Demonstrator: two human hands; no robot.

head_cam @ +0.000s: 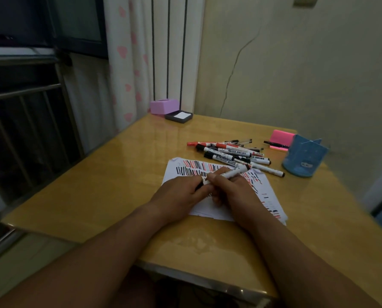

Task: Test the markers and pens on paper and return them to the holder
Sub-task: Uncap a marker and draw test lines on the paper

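A white marker (232,173) lies across both hands above the white paper (268,192), which is covered with black and red strokes. My right hand (232,192) grips the marker's barrel. My left hand (181,192) pinches its near end, where a black cap or tip shows between the fingers. A pile of several markers and pens (232,153) lies on the wooden table (110,187) just beyond the paper. The blue holder (304,155) stands at the right of the pile; I cannot see inside it.
A pink sticky-note pad (280,138) with a black pen (274,143) on it sits behind the holder. A purple box (163,106) and a dark tray with white paper (179,116) stand at the far corner. Window bars lie left, a wall right.
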